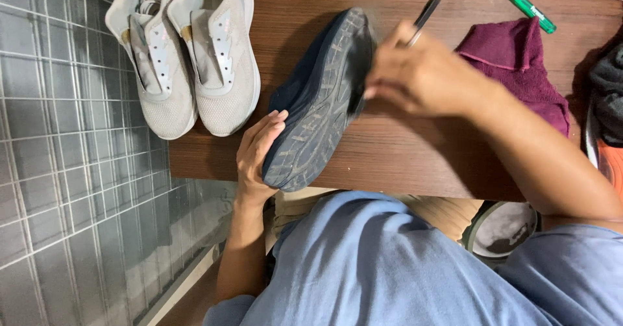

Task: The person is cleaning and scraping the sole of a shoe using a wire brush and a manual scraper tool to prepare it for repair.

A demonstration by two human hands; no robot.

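Note:
A dark navy shoe [318,105] lies tipped on its side on the brown wooden table [402,157], its grey ridged sole facing up. My left hand [256,154] grips the shoe at the end nearest the table's front edge. My right hand [422,73] hovers over the other end of the sole, blurred. It holds a thin dark tool [425,15] whose tip sticks out past the fingers; what kind of tool it is I cannot tell.
A pair of pale grey sneakers [185,53] without laces sits at the table's left end. A maroon cloth [519,66], a green pen [519,1] and an orange and grey shoe [607,125] lie at the right. Grey tiled floor [65,170] is at left.

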